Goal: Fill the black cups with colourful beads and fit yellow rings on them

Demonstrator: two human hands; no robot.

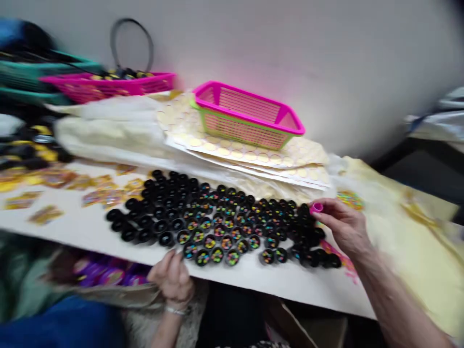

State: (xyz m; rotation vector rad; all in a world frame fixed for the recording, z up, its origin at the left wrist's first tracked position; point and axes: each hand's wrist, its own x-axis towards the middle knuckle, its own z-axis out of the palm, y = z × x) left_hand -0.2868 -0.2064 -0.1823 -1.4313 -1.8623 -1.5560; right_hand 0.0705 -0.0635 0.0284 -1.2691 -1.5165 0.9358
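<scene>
The step in hand seems to be work with small pellets at the many black cups (226, 241), which stand in a close group on the surface (308, 282). Taking the middle of this group as the clock's centre, the right hand (344, 227) is at three o'clock, and its fingers grip a small pink cup (316, 208) above the dark cups there. The left hand (172, 278) is at seven o'clock, just beside the near cups; its fingers are curled inward, but I cannot tell if they pinch something.

In my judgement, moving the pink cup calls for a light grip and a little height, because the black cups stand so near one another that a touch could tip some.

The middle and near cups contain multicoloured pellets; in those toward nine o'clock I see only black. More pellets lie in a round heap (350, 199) at two o'clock. At twelve o'clock, a pink basket (250, 108) sits in a green basket (242, 133), with no contents showing. At eight o'clock, below the surface, a box (119, 292) holds purple packets (112, 274).
</scene>
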